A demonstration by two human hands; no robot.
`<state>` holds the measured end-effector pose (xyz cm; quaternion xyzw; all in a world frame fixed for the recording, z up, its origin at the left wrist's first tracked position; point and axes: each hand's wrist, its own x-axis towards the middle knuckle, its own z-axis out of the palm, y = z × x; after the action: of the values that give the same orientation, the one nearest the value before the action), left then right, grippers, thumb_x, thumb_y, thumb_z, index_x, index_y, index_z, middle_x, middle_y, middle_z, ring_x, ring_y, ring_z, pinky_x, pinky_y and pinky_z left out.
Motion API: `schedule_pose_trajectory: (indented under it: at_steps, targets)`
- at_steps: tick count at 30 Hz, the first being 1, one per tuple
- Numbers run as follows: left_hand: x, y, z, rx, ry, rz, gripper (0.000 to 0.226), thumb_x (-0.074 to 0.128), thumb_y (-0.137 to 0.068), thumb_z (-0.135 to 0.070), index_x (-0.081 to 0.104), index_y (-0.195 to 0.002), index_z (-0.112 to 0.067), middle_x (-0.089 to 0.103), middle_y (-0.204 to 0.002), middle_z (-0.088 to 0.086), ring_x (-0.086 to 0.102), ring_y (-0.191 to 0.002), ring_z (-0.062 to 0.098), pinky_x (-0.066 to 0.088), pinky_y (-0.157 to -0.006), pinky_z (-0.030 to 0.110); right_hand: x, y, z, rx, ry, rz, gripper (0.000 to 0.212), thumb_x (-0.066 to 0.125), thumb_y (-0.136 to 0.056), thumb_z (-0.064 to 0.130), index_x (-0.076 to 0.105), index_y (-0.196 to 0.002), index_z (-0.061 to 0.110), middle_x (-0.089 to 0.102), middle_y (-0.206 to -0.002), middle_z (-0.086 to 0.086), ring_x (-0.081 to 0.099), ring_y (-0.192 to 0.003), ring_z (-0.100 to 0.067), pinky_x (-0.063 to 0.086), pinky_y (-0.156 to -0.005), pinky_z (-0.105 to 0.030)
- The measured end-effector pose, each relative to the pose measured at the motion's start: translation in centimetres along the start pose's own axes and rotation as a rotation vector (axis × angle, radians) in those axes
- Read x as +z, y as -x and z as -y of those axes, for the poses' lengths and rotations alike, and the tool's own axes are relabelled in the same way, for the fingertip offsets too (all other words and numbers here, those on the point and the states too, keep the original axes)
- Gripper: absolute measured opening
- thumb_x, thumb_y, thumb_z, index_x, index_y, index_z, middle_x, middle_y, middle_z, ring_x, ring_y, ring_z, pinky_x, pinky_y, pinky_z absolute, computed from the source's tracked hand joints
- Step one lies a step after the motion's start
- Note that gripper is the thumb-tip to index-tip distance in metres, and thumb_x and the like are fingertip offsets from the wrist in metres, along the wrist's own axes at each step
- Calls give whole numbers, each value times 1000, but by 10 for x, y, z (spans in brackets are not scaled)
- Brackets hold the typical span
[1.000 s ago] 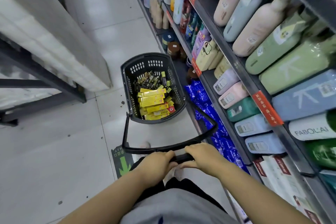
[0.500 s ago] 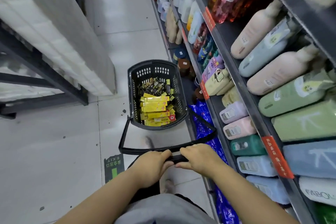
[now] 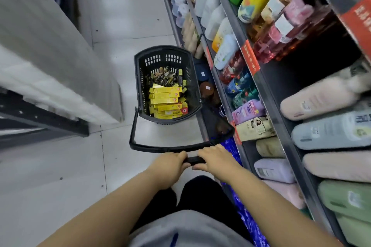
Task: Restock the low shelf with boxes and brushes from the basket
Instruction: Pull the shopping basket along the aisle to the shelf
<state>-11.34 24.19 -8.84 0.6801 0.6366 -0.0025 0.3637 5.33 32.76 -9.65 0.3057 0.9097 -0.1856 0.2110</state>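
- On the tiled floor (image 3: 128, 26), just beside the low shelf (image 3: 210, 115), sits the black basket (image 3: 138, 78), holding yellow boxes (image 3: 165, 98) at its near end and dark packets (image 3: 164, 77) beyond.
- Left hand (image 3: 170, 166) and right hand (image 3: 215, 159) lie side by side, each grip curled round the basket's long handle (image 3: 152, 148).

Handle grip (image 3: 194, 160): mostly covered by my left hand (image 3: 168, 166) and right hand (image 3: 216, 160).
Dark packets (image 3: 166, 77), far end of the basket (image 3: 138, 78): too small to tell if they are brushes.
Yellow boxes (image 3: 166, 99) in the basket: print unreadable.
Low shelf (image 3: 210, 126), right of the basket: dark, goods unclear.
White stack (image 3: 60, 78), left of the basket: blurred.
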Motion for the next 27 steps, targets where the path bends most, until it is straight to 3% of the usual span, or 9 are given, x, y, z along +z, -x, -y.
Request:
schedule_pose_trajectory:
  at_steps: [9, 12, 15, 22, 24, 27]
  targets:
    - [-98, -105, 66, 6, 9, 10, 31, 34, -101, -35, 50, -106, -9, 61, -108, 13, 53, -97, 32, 31, -74, 35, -78, -132, -54, -18, 54, 39, 48, 44, -87, 61, 56, -105, 18, 62, -105, -3, 56, -104, -26, 33, -92, -36]
    - [-133, -147, 84, -20, 64, -4, 29, 36, -100, -33, 51, -102, -9, 62, -106, 13, 54, -96, 32, 31, -71, 35, -108, -180, -80, -54, 38, 50, 44, 45, -88, 59, 58, -100, 18, 62, -102, -2, 56, -102, -25, 34, -89, -36]
    - [-179, -193, 101, -74, 68, -26, 28, 38, -100, -32, 52, -103, -8, 62, -109, 13, 54, -98, 32, 27, -68, 31, -151, -233, -108, -79, 17, 76, 44, 45, -89, 57, 58, -109, 20, 62, -105, -1, 56, -104, -24, 36, -90, -37]
    - [-280, -290, 153, -189, 60, -99, 30, 38, -100, -33, 52, -103, -7, 61, -108, 14, 54, -99, 31, 34, -76, 35, -247, -354, -153, -126, 33, 75, 42, 41, -90, 58, 52, -101, 19, 60, -100, -3, 56, -99, -26, 33, -81, -37]
    - [-300, -310, 176, -192, 48, -103, 30, 37, -99, -35, 52, -103, -9, 61, -108, 12, 54, -100, 30, 35, -79, 36, -261, -386, -159, -132, 36, 64, 40, 41, -90, 58, 51, -98, 21, 61, -97, -1, 57, -96, -25, 33, -81, -36]
    - [-329, -340, 215, -129, 31, -125, 30, 39, -98, -36, 54, -98, -11, 63, -104, 10, 55, -96, 29, 28, -71, 31, -277, -435, -168, -136, 72, 52, 41, 39, -90, 60, 50, -100, 22, 62, -99, 1, 57, -96, -22, 32, -83, -35]
